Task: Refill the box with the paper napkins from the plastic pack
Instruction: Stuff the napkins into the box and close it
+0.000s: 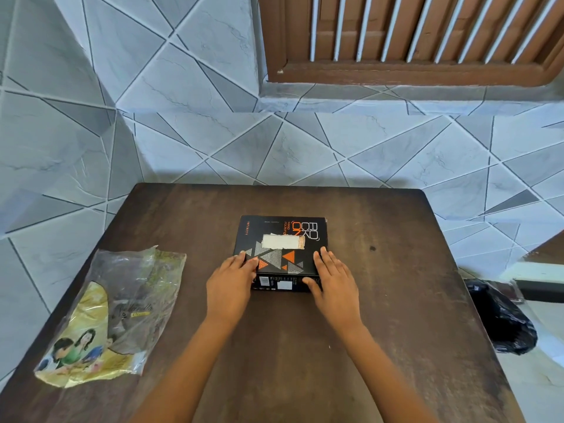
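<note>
Black tissue box point(282, 239) lies flat at centre of dark wooden table point(381, 300). Lid face up, printed with orange and grey triangles and orange lettering. Oblong slot in the lid shows white paper napkin point(280, 241) inside; how full the box is cannot be told.

Left hand point(230, 282): fingers extended, lying flat over the near left corner of the box, palm against its left side. Not curled round anything.

Right hand point(332, 277): fingers extended along the near right edge of the lid, thumb pressed on the near side wall. Also flat, no closed grip. Both hands touch the box, one at each near corner; box rests on the table.

Plastic pack point(113, 309) lies on the left part of the table, well apart from the box. Clear film, crumpled and flattened, open at the far end; yellow printed panel with pictured people at the near end. No napkins can be made out in it.

Black plastic bag point(503, 319) on the floor, right of the table.
</note>
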`<action>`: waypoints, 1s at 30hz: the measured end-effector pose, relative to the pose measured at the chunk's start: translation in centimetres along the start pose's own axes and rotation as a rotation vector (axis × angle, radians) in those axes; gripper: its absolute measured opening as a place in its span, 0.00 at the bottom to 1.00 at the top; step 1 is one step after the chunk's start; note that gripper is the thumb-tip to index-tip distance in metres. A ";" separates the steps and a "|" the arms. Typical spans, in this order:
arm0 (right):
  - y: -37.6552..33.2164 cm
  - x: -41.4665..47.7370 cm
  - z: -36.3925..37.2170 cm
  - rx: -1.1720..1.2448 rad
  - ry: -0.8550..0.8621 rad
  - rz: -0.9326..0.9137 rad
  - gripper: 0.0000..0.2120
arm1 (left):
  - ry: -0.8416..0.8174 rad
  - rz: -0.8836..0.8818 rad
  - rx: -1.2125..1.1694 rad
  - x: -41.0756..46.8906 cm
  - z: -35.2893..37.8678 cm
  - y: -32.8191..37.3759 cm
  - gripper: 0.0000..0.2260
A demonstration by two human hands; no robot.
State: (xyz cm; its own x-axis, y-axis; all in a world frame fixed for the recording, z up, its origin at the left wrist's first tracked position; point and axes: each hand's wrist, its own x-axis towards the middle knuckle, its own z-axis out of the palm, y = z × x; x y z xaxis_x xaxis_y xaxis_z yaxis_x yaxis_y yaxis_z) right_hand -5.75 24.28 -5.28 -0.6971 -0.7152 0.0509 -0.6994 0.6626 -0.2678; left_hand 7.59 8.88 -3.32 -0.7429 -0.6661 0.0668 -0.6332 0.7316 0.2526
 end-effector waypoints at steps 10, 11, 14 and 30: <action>-0.7 10.5 -0.3 0.105 -0.005 -0.027 0.26 | -0.064 0.035 0.004 10.5 -0.8 -0.9 0.18; -0.9 11.6 -0.3 0.104 -0.006 -0.014 0.26 | -0.069 0.042 0.001 11.7 -0.8 -1.3 0.19; -1.2 13.9 -0.2 0.112 -0.013 0.023 0.26 | -0.073 0.066 -0.009 14.0 -0.9 -1.8 0.21; -2.6 11.7 -0.4 0.219 0.046 0.039 0.27 | -0.083 0.165 -0.155 13.0 -1.5 -3.3 0.22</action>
State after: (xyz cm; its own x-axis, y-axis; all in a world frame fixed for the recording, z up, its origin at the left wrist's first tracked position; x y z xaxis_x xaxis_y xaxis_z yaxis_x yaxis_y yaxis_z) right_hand -12.15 14.27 -3.62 -0.7329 -0.6758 0.0788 -0.6242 0.6218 -0.4729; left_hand 0.32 -2.45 -1.80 -0.8526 -0.5208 0.0419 -0.4658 0.7940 0.3907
